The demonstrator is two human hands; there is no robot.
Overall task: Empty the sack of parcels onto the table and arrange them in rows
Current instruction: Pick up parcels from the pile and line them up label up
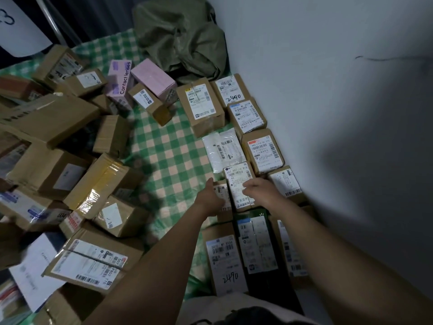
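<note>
A plain grey-white wall [328,113] fills the right side of the scene. Against it stands a tabletop [168,148] covered by a green-and-cream checked cloth. On the left of the tabletop a loose heap of brown cardboard parcels [54,174] lies tumbled at all angles, many with white shipping labels. In the far corner, against the wall, a crumpled olive-green fabric sack [182,38] sits slumped on the cloth. Along the wall, from far to near, labelled brown parcels in neat rows [262,153] lie flat, side by side. Two pale pink cartons [152,77] rest at the far edge of the heap, just left of the rows. A flat white plastic mailer [222,148] lies within the rows.

Both bare arms reach in from the near edge. The right hand [255,186] curls its fingers over a small brown parcel with a large white label [236,179], holding it in the inner row. The left hand [210,195] rests at the parcel's left side; its fingers are hidden, so its grip cannot be told.
</note>
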